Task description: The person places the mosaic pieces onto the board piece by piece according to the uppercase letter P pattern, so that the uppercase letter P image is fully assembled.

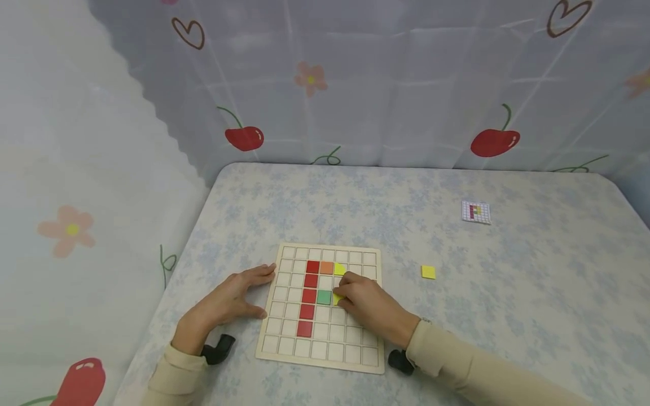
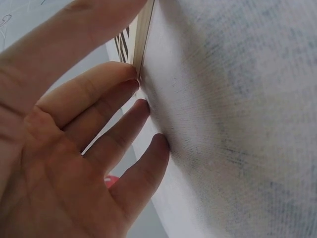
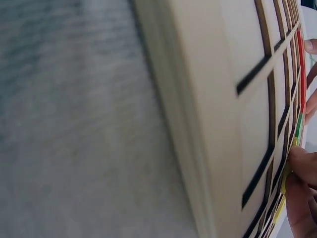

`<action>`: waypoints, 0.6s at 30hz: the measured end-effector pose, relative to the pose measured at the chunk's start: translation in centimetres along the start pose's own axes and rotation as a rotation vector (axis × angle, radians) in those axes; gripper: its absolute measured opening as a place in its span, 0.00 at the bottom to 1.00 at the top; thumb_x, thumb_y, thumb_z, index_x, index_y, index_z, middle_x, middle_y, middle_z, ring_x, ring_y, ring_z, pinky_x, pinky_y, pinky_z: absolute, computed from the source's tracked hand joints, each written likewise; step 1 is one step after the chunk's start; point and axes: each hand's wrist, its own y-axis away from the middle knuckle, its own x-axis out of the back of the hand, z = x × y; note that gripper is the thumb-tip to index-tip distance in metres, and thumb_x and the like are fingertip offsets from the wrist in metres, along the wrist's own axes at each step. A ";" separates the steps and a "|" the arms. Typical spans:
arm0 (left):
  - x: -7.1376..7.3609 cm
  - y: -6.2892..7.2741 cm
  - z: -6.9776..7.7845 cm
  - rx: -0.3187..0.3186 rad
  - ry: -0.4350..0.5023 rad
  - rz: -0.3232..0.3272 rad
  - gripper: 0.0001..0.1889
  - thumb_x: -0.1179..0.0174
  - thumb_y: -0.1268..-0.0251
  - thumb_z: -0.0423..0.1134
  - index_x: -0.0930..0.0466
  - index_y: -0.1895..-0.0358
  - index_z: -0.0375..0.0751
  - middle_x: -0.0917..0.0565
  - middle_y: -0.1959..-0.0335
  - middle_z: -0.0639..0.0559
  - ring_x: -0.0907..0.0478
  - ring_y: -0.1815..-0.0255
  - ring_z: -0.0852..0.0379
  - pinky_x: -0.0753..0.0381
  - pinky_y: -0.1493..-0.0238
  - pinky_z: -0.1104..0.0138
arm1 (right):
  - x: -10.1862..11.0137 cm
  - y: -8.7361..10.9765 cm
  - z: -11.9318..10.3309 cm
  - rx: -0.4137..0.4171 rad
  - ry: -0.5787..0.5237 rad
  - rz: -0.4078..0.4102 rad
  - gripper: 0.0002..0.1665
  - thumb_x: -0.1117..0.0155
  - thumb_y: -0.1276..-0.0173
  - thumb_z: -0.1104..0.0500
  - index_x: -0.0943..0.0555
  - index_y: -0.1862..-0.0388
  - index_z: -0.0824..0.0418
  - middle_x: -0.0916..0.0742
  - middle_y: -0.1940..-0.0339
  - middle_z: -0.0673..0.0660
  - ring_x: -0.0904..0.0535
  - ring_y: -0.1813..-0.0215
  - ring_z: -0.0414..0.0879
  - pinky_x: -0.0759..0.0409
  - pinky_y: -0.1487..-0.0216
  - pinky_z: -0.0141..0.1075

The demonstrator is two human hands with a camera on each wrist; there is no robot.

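Note:
A square wooden grid board (image 1: 319, 365) lies on the table. Down one of its columns runs a line of red tiles (image 1: 307, 295). An orange tile (image 1: 326, 268) and a yellow tile (image 1: 339, 269) extend from the top red one, and a green tile (image 1: 323, 297) sits beside the middle one. My right hand (image 1: 373, 304) is over the board, its thumb and fingertips pinching a yellow tile (image 3: 286, 179) close to the green one; the fingers cover part of it. My left hand (image 1: 228, 299) rests along the board's left edge, fingers extended and thumb apart.
Right of the board lies a loose yellow tile (image 1: 428, 272). Farther back is a small pattern card (image 1: 475, 212) with a coloured grid. A printed curtain (image 1: 386, 101) hangs behind the table (image 1: 533, 270). Black wrist devices (image 1: 218, 349) show under both wrists.

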 end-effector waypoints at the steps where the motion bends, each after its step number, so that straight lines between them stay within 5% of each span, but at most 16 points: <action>1: 0.0 0.0 0.0 0.003 0.004 0.000 0.43 0.23 0.54 0.32 0.32 0.31 0.30 0.39 0.25 0.41 0.47 0.24 0.38 0.37 0.31 0.45 | 0.0 0.0 -0.1 0.010 0.008 0.004 0.11 0.34 0.33 0.67 0.13 0.52 0.64 0.18 0.60 0.52 0.20 0.61 0.41 0.20 0.62 0.29; 7: 0.2 0.0 -0.1 0.003 0.009 -0.007 0.44 0.23 0.54 0.31 0.33 0.30 0.30 0.40 0.24 0.41 0.48 0.23 0.38 0.37 0.31 0.46 | -0.2 0.0 -0.2 0.025 0.016 0.021 0.10 0.34 0.33 0.67 0.12 0.54 0.63 0.18 0.59 0.52 0.19 0.60 0.43 0.19 0.62 0.28; 18: 0.1 0.0 -0.1 0.002 0.019 -0.012 0.44 0.23 0.54 0.32 0.34 0.30 0.30 0.40 0.24 0.41 0.48 0.24 0.38 0.37 0.31 0.45 | 0.3 0.4 0.3 -0.072 -0.018 0.086 0.16 0.34 0.33 0.66 0.16 0.47 0.64 0.17 0.52 0.52 0.22 0.60 0.39 0.19 0.60 0.31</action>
